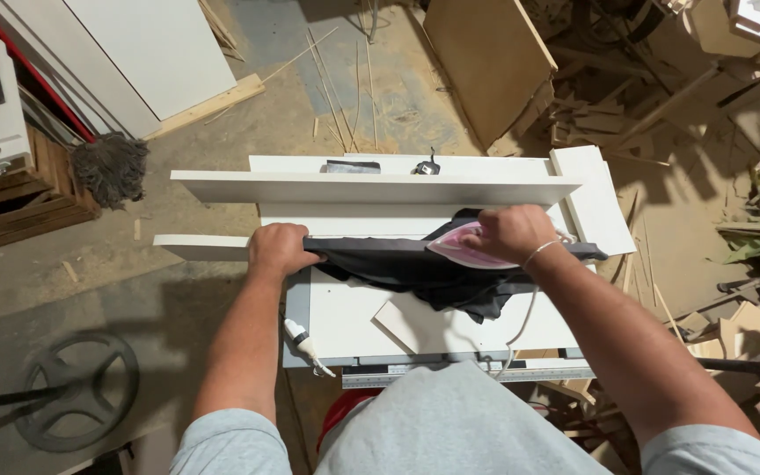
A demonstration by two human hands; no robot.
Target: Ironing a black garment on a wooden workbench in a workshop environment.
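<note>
My right hand (507,232) grips the handle of a pink and white clothes iron (466,249), which rests tilted on a dark cloth (402,264). The cloth is draped over the edge of a long white board (195,245) standing on its edge across the work table (345,321). My left hand (279,249) presses on the cloth and the board's edge at the left end of the cloth. A second white board (371,186) lies parallel behind it. The iron's white cord (521,330) hangs down toward the table's front.
A white plug on a cord (303,341) lies at the table's front left. A mop head (109,167) and white panels (134,53) are at the left. Heaps of wood offcuts (688,114) fill the right. A black wheel (76,391) lies on the floor at lower left.
</note>
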